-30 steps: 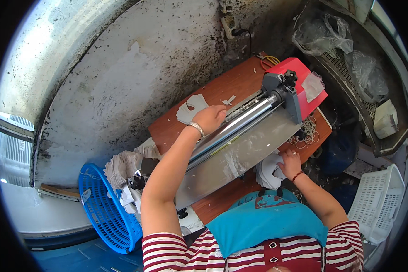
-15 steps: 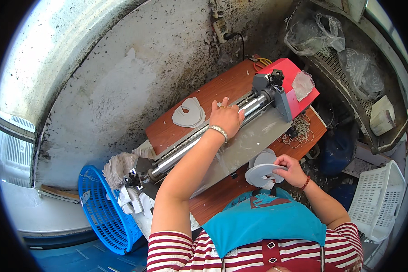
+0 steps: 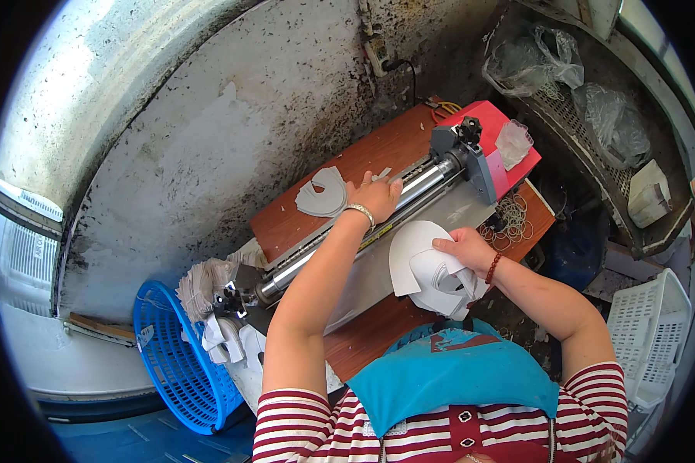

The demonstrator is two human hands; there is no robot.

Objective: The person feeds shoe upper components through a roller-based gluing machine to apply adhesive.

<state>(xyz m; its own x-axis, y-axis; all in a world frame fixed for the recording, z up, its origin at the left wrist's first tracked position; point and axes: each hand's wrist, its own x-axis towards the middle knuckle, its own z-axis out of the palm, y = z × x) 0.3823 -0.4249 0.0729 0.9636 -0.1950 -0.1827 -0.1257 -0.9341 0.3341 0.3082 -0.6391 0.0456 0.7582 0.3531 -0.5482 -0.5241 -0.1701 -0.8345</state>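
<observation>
My left hand (image 3: 374, 201) reaches across the steel roller (image 3: 425, 184) of a bench-top roller machine. Its fingers lie stretched and a little apart at the roller's far side, holding nothing I can see. Close by its fingertips, a stack of white U-shaped cut pieces (image 3: 322, 202) rests on the wooden tabletop. My right hand (image 3: 471, 251) pinches a white curved piece (image 3: 413, 247) by its edge, thumb on top. Under that piece, more white curved pieces (image 3: 440, 289) overlap in a loose pile in front of the machine; whether the hand also grips some of them I cannot tell.
The machine's red end housing (image 3: 510, 166) carries a clear plastic cup. Tied bundles of pale pieces (image 3: 206, 285) sit at its left end, above a blue basket (image 3: 181, 363). Looped cord (image 3: 510, 220) lies on the table's right; a white basket (image 3: 649, 339) stands farther right. A stained wall rises behind.
My right hand has moved up and left, raising a white curved piece so its broad face shows. My left hand has slid slightly left and down along the roller.
</observation>
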